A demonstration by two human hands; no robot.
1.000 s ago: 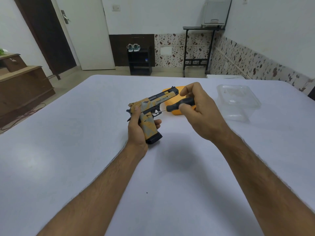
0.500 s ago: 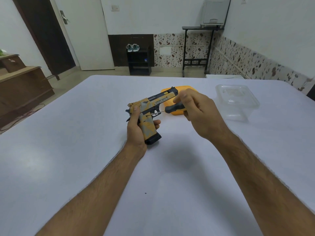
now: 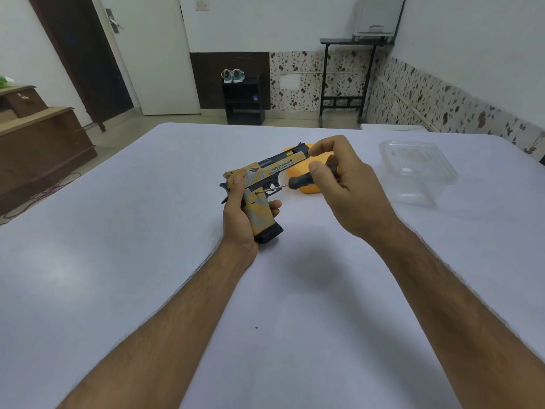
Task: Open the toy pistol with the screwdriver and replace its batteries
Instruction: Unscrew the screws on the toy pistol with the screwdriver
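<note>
White cloth covers the table (image 3: 147, 261), the broadest surface, and both grips work above its far middle. Beyond the right-hand grip and off to its right sits a clear plastic container (image 3: 418, 172); directly behind that grip lies an orange lid or tray (image 3: 312, 188), partly hidden. Toy pistol (image 3: 259, 187): tan and grey, muzzle pointing away and to the right, butt just above the cloth. Left hand (image 3: 239, 219) has its fingers curled round the pistol's handle from the left side, thumb laid up along the rear of the slide. Right hand (image 3: 345, 184) pinches the screwdriver (image 3: 295, 183) by its black handle between thumb and curled fingers. The thin shaft runs leftward from that pinch, its tip at a small screw at the top of the handle, just right of the left thumb. Judgement: 1 screw is being worked, early in the task, nothing yet opened; no batteries are visible. To do it well, keep the shaft square to the screw head and press inward while rolling the handle between the fingertips, the left hand bracing the pistol so it cannot twist. Risk: a slanted tip may slip and chew the head. Once loose, the screw is tiny; the container would suit it.
</note>
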